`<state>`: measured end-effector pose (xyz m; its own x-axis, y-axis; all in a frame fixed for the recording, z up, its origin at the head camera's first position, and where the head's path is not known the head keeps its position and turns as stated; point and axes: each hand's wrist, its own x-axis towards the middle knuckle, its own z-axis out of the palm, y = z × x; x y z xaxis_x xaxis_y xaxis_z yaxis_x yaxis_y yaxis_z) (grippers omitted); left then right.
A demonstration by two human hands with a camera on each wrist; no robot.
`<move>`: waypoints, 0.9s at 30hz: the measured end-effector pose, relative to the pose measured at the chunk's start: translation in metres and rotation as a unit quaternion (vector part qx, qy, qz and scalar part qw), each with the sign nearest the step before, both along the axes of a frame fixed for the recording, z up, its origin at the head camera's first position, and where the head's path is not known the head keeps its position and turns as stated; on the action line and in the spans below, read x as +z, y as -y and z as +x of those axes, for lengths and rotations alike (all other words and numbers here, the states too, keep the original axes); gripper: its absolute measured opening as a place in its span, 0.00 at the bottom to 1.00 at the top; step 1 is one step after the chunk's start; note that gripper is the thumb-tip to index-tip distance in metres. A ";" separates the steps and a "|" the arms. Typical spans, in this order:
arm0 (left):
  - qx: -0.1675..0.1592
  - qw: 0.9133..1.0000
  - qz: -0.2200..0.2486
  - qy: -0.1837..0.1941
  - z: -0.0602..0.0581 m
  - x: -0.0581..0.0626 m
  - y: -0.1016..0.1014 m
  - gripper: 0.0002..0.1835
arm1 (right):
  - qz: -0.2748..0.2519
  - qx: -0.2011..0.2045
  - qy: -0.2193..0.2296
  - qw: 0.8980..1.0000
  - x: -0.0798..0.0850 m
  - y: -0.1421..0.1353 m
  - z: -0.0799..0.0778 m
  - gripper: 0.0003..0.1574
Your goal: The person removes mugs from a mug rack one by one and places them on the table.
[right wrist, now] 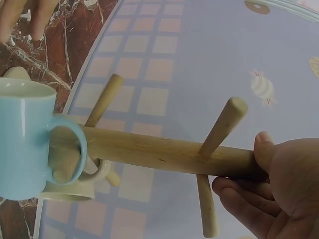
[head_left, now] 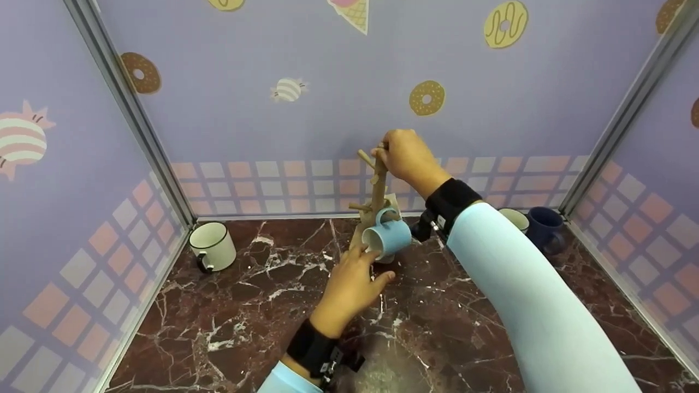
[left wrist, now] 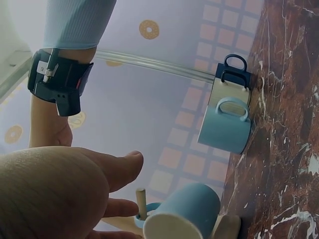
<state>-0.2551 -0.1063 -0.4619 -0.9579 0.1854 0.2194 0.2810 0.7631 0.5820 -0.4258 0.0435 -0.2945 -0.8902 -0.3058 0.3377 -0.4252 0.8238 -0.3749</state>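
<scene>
A wooden mug tree point(head_left: 378, 188) stands near the back wall, pegs sticking out of its post. My right hand point(head_left: 409, 156) grips the top of the post; in the right wrist view, thumb and fingers wrap its end. A light blue mug point(head_left: 393, 238) hangs by its handle from a lower peg, lying sideways with its mouth toward the front left. Behind it, a cream mug point(right wrist: 75, 191) hangs on the tree, mostly hidden. My left hand point(head_left: 349, 281) is just in front of the blue mug's mouth, fingers extended and thumb apart; whether a fingertip touches the rim I cannot tell.
A cream mug with a black rim point(head_left: 214, 246) stands at the left. Toward the back right are a navy mug point(head_left: 545, 226), another cream mug point(head_left: 514, 218) and a second light blue mug point(left wrist: 225, 124), which my right arm hides in the head view. Patterned walls surround the marbled tabletop point(head_left: 246, 327).
</scene>
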 end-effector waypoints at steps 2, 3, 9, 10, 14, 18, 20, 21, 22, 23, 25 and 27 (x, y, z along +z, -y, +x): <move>0.000 1.000 -0.002 0.000 0.000 -0.001 0.000 0.34 | 0.001 -0.008 -0.006 1.000 0.000 0.001 0.000 0.21; 0.000 1.000 -0.003 -0.001 0.000 -0.001 0.000 0.34 | 0.001 -0.011 -0.007 1.000 0.000 0.002 0.000 0.22; 0.000 1.000 0.000 0.004 0.003 -0.001 0.000 0.33 | -0.011 -0.030 -0.007 0.999 -0.001 0.004 0.000 0.24; 0.001 1.000 0.000 0.006 0.003 -0.001 0.000 0.33 | -0.014 -0.033 -0.008 0.999 -0.002 0.004 0.000 0.24; 0.004 1.000 -0.001 0.017 0.003 0.000 -0.001 0.33 | -0.023 -0.044 -0.014 0.999 -0.003 0.004 0.001 0.25; 0.004 1.000 -0.004 0.021 0.002 0.000 -0.001 0.33 | -0.032 -0.050 -0.018 0.998 -0.004 0.004 0.001 0.25; 0.003 1.000 -0.004 0.020 0.002 0.000 -0.001 0.33 | -0.037 -0.049 -0.015 0.998 -0.005 0.004 0.001 0.25; 0.002 1.000 -0.003 0.021 0.002 -0.001 -0.001 0.33 | -0.039 -0.049 -0.014 0.998 -0.005 0.003 0.001 0.25; 0.002 1.000 -0.003 0.022 0.001 -0.001 -0.001 0.33 | -0.041 -0.048 -0.013 0.998 -0.005 0.003 0.001 0.25; 0.001 1.000 -0.002 0.023 0.001 -0.001 0.000 0.33 | -0.045 -0.046 -0.010 0.998 -0.005 0.003 0.000 0.25; 0.000 1.000 -0.001 0.024 0.001 -0.002 0.001 0.33 | -0.054 -0.041 -0.002 0.998 -0.005 0.003 0.000 0.25; 0.001 1.000 -0.002 0.023 0.000 -0.002 0.002 0.33 | -0.061 -0.032 0.006 0.998 -0.005 0.003 0.000 0.25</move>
